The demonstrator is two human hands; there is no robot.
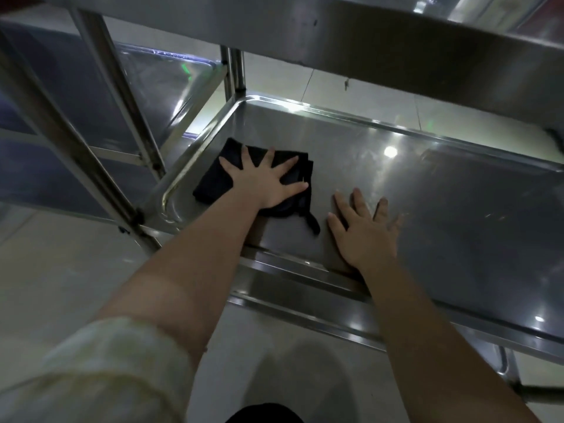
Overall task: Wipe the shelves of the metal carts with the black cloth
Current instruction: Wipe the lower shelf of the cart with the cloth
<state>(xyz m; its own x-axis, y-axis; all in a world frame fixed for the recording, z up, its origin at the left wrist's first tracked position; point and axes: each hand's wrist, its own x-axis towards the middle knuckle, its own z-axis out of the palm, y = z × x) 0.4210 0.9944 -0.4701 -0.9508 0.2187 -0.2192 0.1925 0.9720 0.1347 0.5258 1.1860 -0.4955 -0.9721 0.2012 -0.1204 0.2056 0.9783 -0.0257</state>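
**Left palm flat on cloth, lower cart shelf**

Left fingers (285, 166) were straight and spread wide, pressed flat on top of the black cloth (210, 181). Nothing was curled or pinched. The fingertips reached close to the cloth's far edge and the thumb tip sat at its right edge. The left hand (265, 184) covered the middle of the cloth, with the heel of the palm over its near side. The folded cloth stuck out past the little finger to the left. A thin dark tail (312, 222) of it trailed out toward the front, below the thumb.

Right fingers (358, 199) were straight and slightly apart, lying flat on bare metal. The right hand (363, 236) held nothing. It was just beside the cloth's tail, to the right, and not touching it. Its wrist crossed the front rim.

The cloth lay on the shelf (442, 190), near its left end, close to the raised rim and rounded corner. An upper shelf (366, 47) overhung the far side. A round post (235, 71) stood at the back left corner. A second cart (143, 87) stood just to the left, its tray shiny. Pale tiled floor (70, 270) was beneath. A light rolled sleeve (106, 370) was on the left arm, bottom left.
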